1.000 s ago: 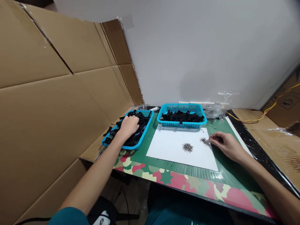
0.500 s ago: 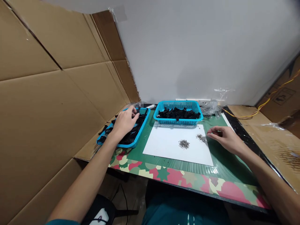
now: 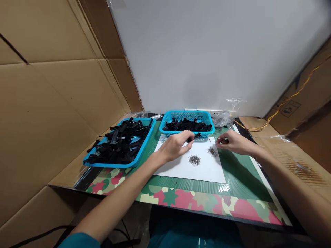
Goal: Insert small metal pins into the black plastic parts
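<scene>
My left hand is closed on a small black plastic part, held above the white sheet in front of the far basket. Over the sheet's right edge, my right hand has its fingers pinched together. A thin, light line shows at those fingertips, too small to name. Two piles of tiny metal pieces lie on the sheet: one pile near its middle, the other pile just below my right fingertips.
A blue basket heaped with long black parts stands at the left. Behind the sheet, another blue basket holds smaller black parts. Clear plastic bags lie at the back right. Cardboard walls the left side.
My left hand has moved right, out of the left basket to above the sheet, with a black part in it. The right hand's fingers have closed near the smaller pile. The view has shifted.
</scene>
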`<action>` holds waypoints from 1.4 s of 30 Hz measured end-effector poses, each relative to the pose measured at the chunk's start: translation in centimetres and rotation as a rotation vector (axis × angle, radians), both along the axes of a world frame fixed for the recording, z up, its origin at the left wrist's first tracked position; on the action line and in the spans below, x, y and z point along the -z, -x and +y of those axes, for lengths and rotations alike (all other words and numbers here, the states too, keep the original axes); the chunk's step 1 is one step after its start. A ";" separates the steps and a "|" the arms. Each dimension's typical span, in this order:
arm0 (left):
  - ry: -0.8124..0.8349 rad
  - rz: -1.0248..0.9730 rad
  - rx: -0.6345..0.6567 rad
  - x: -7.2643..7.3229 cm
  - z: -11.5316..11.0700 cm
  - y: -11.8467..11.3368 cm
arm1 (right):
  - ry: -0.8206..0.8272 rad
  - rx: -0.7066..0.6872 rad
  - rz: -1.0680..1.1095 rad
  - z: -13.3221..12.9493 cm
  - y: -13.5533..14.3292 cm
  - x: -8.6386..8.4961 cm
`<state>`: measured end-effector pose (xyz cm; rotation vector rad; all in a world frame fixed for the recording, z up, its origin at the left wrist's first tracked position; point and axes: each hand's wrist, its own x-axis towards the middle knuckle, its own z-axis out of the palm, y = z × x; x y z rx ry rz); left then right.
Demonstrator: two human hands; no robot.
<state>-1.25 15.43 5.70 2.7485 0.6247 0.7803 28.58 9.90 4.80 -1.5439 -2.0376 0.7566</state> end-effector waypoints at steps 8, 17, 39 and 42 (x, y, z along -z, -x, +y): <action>0.107 0.022 0.089 3.0 -0.9 -3.2 | 0.044 0.178 0.657 -1.9 2.0 1.6; 0.323 -0.145 -0.032 3.5 -2.2 -3.1 | 0.117 0.141 0.812 -2.6 5.4 2.3; 0.358 -0.160 0.044 3.5 -2.6 -3.4 | 0.030 0.078 0.678 -2.8 5.2 2.7; 0.372 -0.137 0.054 3.5 -2.6 -3.4 | 0.025 0.080 0.648 -2.8 5.1 2.3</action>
